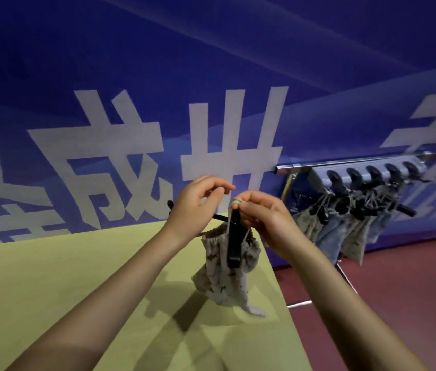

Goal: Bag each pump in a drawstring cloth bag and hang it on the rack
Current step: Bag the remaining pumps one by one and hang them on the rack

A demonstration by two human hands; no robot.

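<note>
A beige patterned drawstring cloth bag (225, 277) hangs in the air above the yellow-green table (51, 290), its mouth gathered. A black pump handle (233, 243) sticks out of the mouth. My right hand (262, 215) pinches the bag's drawstring at the top, the cord wound around a fingertip. My left hand (198, 202) is just left of it, fingers curled, thumb and forefinger close together with nothing clearly in them. The rack (366, 170), a grey bar with black hooks, stands to the right with several filled bags (345, 236) hanging from it.
A blue banner wall (158, 76) with large white characters stands behind the table. Another black part (219, 217) lies at the table's far edge behind the bag. Dark red floor (398, 303) lies right of the table, with the rack's metal legs on it.
</note>
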